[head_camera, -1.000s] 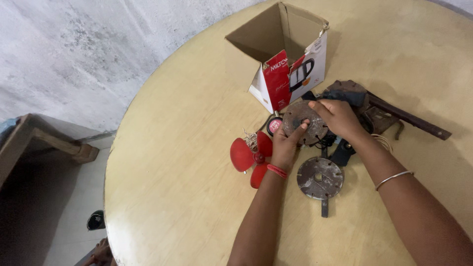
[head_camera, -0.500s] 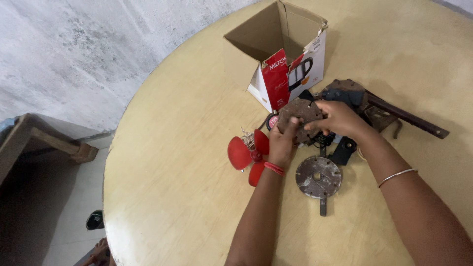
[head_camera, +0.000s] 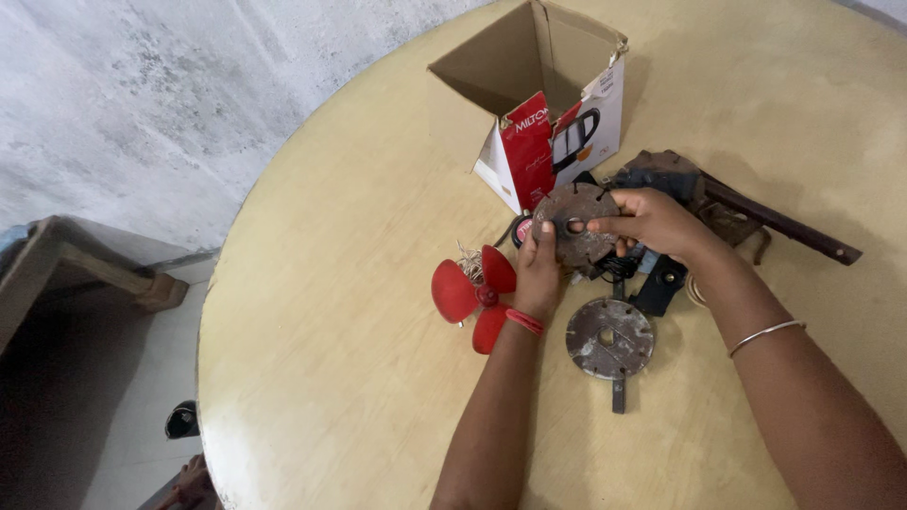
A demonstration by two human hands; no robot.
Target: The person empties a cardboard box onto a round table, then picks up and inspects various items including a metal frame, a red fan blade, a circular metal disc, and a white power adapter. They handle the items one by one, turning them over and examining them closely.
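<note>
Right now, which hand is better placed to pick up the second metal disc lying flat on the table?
Right, probably. The right hand grips the held disc only by its edge, and its forearm passes just beside the flat disc. The left hand supports the held disc from the fan blade side.

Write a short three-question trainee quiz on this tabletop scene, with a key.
1. True or false: both hands grip the same rusty slotted disc.
2. Which thing lies just left of the left hand? A. a blue cup B. a red fan blade C. a green bottle
3. Fill in: a second metal disc lies flat on the round ____ table.

Key:
1. True; the left hand holds its near-left edge and the right hand its right edge, lifted off the table.
2. B
3. Wooden; the open cardboard box stands on it too.
</note>
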